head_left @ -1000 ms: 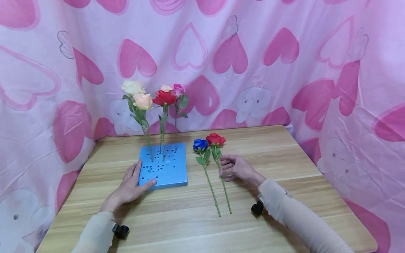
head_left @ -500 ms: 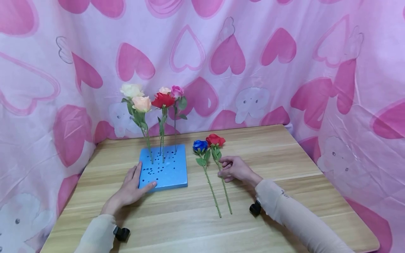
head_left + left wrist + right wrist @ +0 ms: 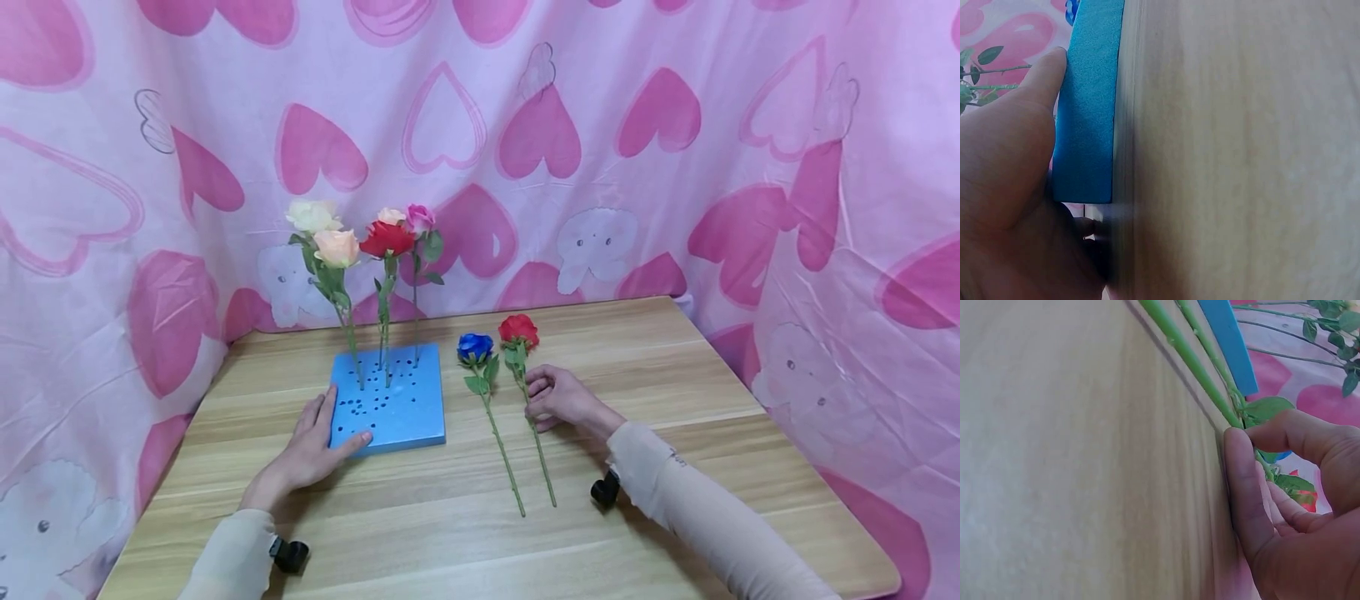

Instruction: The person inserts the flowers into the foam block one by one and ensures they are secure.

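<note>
On the table lies a red rose (image 3: 519, 332) with a long green stem, its bloom toward the back. My right hand (image 3: 562, 398) pinches this stem between thumb and forefinger; in the right wrist view the fingertips meet at the green stem (image 3: 1194, 365). Just left of it lies a blue rose (image 3: 476, 348), its stem roughly parallel. My left hand (image 3: 311, 442) rests against the front left corner of a blue foam block (image 3: 420, 421), fingers extended along the side and thumb on the top. Several holes dot the block.
Upright in the block stand several artificial roses: a white rose (image 3: 313, 215), a peach rose (image 3: 337, 247), a red one (image 3: 387, 238) and a pink one (image 3: 420, 218) among them. A pink heart-print curtain (image 3: 637, 183) encloses the wooden table (image 3: 675, 367) at the back and sides.
The red rose on the table has shifted slightly right with my right hand, widening the gap to the blue rose. My left hand stays at the block's corner.
</note>
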A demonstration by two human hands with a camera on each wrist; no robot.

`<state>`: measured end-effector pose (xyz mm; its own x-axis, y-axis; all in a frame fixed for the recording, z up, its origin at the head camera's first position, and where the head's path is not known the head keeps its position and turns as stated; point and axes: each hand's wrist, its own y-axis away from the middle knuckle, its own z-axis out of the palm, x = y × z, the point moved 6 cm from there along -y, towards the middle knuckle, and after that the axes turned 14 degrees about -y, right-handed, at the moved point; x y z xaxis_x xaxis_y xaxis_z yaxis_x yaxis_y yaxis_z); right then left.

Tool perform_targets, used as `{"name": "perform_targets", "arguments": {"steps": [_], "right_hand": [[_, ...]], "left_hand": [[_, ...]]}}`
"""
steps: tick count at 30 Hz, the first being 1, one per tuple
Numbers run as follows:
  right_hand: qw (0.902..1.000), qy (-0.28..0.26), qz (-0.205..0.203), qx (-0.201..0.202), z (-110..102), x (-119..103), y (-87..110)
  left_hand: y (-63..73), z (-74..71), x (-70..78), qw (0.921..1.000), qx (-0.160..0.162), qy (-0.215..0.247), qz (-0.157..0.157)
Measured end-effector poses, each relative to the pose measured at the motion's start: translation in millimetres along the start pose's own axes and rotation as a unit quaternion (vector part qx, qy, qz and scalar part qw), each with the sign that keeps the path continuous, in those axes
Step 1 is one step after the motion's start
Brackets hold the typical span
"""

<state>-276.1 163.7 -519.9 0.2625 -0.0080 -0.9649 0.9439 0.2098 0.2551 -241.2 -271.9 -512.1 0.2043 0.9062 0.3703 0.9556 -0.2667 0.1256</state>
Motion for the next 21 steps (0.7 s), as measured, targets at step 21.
{"name": "perform_targets", "arguments": {"steps": [21], "right_hand": [[0.9987, -0.031, 0.014, -0.037, -6.3, -28.9, 2.9]], "left_hand": [[0.2, 1.4, 0.6, 0.9999, -0.007, 0.003, -0.009]]}}
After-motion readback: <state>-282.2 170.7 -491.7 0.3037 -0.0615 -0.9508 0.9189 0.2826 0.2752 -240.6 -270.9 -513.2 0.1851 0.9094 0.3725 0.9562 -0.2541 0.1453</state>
